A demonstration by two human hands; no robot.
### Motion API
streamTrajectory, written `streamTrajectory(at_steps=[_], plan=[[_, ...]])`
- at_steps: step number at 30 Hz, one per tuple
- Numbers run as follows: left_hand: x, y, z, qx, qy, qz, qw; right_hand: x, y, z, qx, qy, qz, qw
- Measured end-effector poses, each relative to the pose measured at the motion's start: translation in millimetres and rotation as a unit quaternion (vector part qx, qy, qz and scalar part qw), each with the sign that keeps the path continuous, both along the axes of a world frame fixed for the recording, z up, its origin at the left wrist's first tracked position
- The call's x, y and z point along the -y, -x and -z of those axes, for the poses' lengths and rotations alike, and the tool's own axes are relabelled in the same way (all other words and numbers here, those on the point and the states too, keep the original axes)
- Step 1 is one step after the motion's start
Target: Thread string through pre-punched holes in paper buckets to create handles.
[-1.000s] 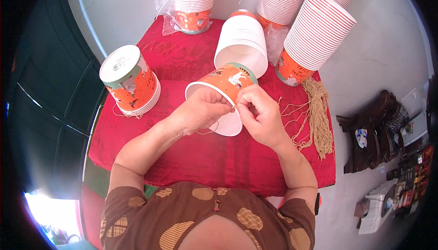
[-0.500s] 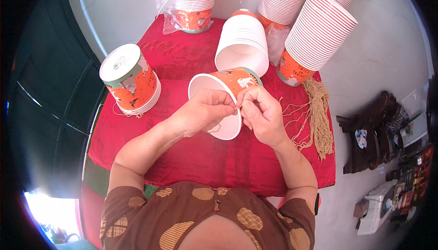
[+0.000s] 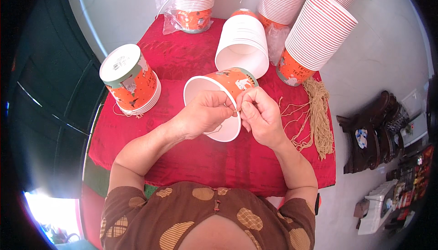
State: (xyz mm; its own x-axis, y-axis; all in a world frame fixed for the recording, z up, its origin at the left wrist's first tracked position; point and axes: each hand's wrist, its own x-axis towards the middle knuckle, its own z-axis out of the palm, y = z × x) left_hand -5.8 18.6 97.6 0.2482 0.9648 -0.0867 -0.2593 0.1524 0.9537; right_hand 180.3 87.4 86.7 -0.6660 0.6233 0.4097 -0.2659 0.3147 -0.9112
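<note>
One orange tub [image 3: 230, 80] tilts sideways; at its rim [image 3: 239, 128], the left grip [image 3: 211, 113] and right grip [image 3: 259, 115] pinch thin cord [image 3: 236, 111].

Left hand [image 3: 207, 111] and right hand [image 3: 261, 116] meet at a tub [image 3: 230, 80]

Mid-frame, they pinch string [image 3: 237, 110] at the tilted orange tub's rim; upturned tubs [image 3: 132, 85] stand nested at left; a tall stack [image 3: 319, 30] rises at upper right; a string bundle [image 3: 320, 120] lies at centre right; red cloth [image 3: 182, 163] spreads beneath.
</note>
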Motion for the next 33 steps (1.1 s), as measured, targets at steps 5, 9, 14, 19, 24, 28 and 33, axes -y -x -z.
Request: streamTrajectory(at_steps=[5, 9, 14, 19, 24, 28, 33], plan=[[-1.8, 0.1, 2.4, 0.004, -0.003, 0.006, 1.000, -1.6, 0.5, 3.8, 0.018, -0.036, 0.008, 0.999], [-3.5, 2.2, 5.8, 0.012, 0.005, 0.012, 1.000, -1.3, 0.5, 3.7, 0.022, -0.033, 0.003, 0.999], [-4.7, 0.5, 2.7, -0.004, 0.001, 0.012, 1.000, -2.9, -3.8, -3.4, 0.008, 0.026, -0.019, 0.999], [-5.6, 2.8, 4.7, 0.006, 0.003, 0.015, 1.000, -4.7, -17.9, -21.2, 0.151, -0.048, 0.024, 0.987], [-4.9, 0.5, -0.9, 0.011, 0.013, 0.008, 1.000, -6.0, -31.9, -37.3, 0.281, -0.172, -0.029, 0.944], [-5.5, -1.3, -3.6, -0.009, 0.021, -0.009, 1.000, 0.4, -25.9, -33.6, 0.445, -0.325, 0.034, 0.834], [-5.9, 2.2, -1.6, -0.007, 0.021, -0.002, 1.000, 1.1, -16.3, -17.1, 0.476, -0.369, 0.108, 0.791]])
